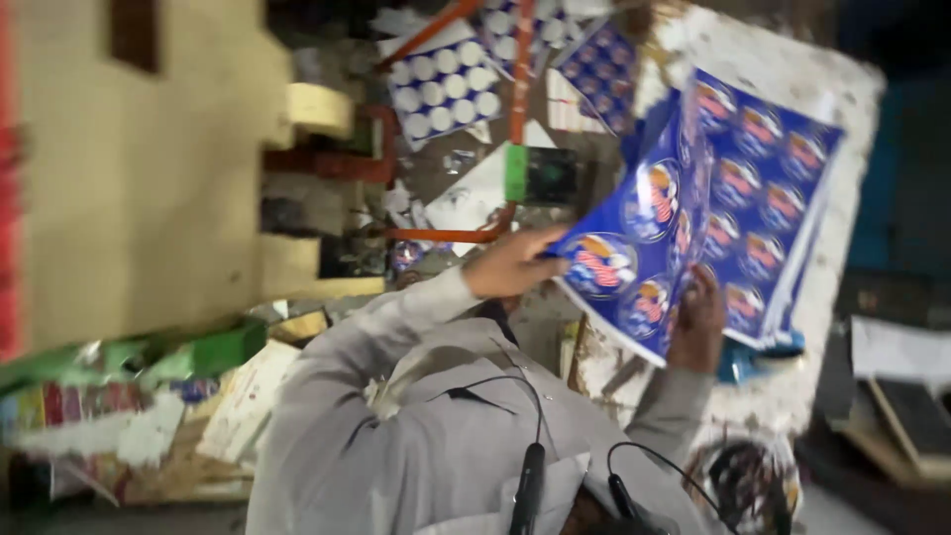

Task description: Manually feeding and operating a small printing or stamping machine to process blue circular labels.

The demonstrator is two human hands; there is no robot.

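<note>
Gripping the lifted blue printed sheet (634,238) at its nine and five o'clock edges, both hands (515,263) clamped, calls, I judge, for peeling slowly off the stack (768,198).

Single view only, head cam. It looked steeply down over the wearer's own chest, grey shirt (416,436) filling the lower middle. Frame was rolled hard sideways, so the tabletop (842,89) ran up the right side and the pale wall (139,178) sat left. Close range: both hands (515,263) and the blue printed sheets (733,208) sat near mid-frame. Motion blur throughout. No second view, so no overlap to report.
</note>
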